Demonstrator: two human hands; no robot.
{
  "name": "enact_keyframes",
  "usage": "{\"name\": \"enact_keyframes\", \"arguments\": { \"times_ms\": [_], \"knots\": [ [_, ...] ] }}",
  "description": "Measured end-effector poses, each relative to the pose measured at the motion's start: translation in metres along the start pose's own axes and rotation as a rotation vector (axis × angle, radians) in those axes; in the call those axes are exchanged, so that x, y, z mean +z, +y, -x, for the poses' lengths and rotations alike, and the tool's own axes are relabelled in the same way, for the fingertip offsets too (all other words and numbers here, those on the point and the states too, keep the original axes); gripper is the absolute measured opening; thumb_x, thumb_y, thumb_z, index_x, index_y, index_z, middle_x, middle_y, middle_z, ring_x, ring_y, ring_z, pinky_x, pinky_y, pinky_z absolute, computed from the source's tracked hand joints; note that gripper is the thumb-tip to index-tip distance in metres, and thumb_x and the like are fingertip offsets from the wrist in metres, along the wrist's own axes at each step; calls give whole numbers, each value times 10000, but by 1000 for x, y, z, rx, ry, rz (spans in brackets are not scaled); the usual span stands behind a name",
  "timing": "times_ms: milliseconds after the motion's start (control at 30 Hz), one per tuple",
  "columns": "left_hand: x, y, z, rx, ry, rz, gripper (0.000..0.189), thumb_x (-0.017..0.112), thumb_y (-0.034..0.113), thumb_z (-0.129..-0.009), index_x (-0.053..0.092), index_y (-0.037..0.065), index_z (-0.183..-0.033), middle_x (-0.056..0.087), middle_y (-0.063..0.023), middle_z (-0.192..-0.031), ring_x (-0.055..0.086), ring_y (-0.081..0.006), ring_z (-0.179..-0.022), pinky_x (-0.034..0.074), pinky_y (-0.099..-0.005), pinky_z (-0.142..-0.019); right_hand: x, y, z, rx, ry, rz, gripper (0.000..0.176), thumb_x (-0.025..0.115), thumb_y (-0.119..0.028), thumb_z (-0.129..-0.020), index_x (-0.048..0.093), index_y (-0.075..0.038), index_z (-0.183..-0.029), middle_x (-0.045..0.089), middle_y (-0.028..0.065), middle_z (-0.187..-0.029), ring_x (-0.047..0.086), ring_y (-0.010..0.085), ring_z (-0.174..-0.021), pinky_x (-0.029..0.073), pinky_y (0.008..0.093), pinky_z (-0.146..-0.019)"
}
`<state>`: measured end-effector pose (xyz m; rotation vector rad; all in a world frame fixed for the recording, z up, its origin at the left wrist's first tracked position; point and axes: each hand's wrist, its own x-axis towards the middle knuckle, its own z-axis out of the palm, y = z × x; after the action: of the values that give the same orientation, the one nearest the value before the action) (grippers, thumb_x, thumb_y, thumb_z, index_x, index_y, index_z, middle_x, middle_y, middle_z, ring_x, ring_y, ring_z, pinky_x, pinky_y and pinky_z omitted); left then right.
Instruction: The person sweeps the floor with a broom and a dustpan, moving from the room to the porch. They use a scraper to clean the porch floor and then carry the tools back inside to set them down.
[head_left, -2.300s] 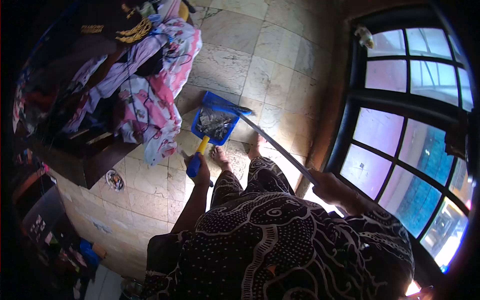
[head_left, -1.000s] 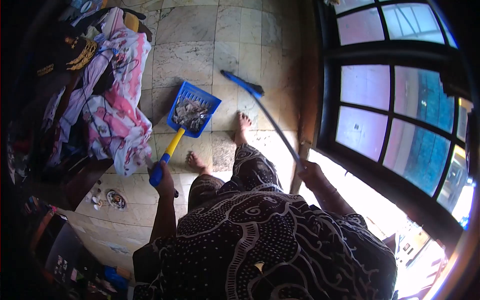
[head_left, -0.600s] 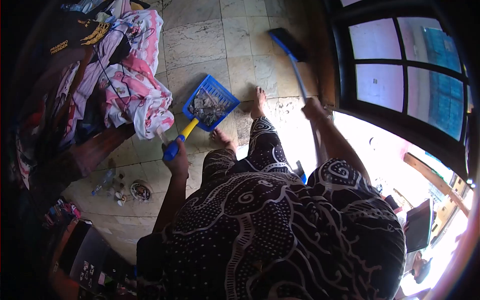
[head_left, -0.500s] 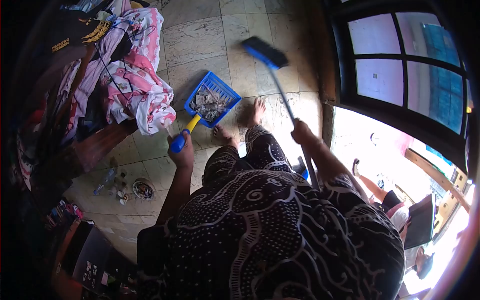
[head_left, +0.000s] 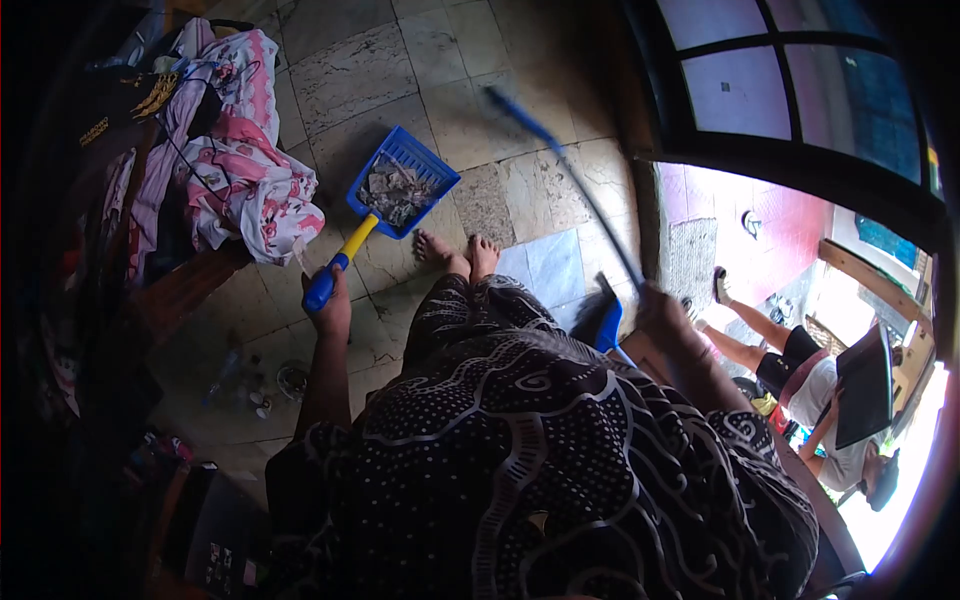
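Observation:
My left hand is closed round the blue end of a handle. That yellow-and-blue handle belongs to a blue dustpan, held out ahead of my body with a heap of grey scraps and litter in it. My right hand grips the long pole of a broom. The broom's blue head is smeared by motion, up and left of that hand over the tiles. Close to my right leg is a blue piece with dark bristles, partly hidden by my clothing.
Pink-and-white floral cloth lies heaped on wooden furniture at left. Small containers and a round dish stand on the tiled floor. At right, beyond a doorway under a paned window, a person holds a dark flat panel.
My right hand has shifted right and slightly down, with the broom's head now seen more edge-on. My left hand and the dustpan sit a little further left, and the whole view has shifted.

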<state>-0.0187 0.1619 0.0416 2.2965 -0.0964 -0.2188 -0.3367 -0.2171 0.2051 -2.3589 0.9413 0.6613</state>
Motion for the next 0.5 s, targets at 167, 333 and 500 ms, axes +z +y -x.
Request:
{"name": "enact_keyframes", "arguments": {
  "times_ms": [167, 333, 500],
  "knots": [
    [-24, -8, 13, 21, -75, 45, 294, 637, 187, -759, 494, -28, -898, 583, -131, -766, 582, -215, -687, 461, -312, -630, 30, 78, -39, 627, -95, -353, 84, 505, -53, -680, 579, -49, -719, 590, 111, -696, 592, 244, -651, 447, 371, -543],
    [-18, -13, 8, 22, -155, -82, 295, 649, 214, -741, 513, 2, -894, 601, -120, -770, 598, -221, -695, 466, -315, -634, 102, 60, -23, -483, -366, 823, 134, 493, -166, -733, 589, -75, -712, 593, 102, -713, 591, 242, -670, 449, 342, -542],
    [-3, -12, 0, 32, -165, -92, 316, 661, 244, -716, 513, 19, -880, 605, -135, -772, 605, -261, -712, 468, -340, -637, 152, -24, 2, 54, -374, -216, 186, 475, -178, -791, 585, -41, -855, 590, 150, -831, 561, 226, -862, 425, 330, -729]
  ]
}}
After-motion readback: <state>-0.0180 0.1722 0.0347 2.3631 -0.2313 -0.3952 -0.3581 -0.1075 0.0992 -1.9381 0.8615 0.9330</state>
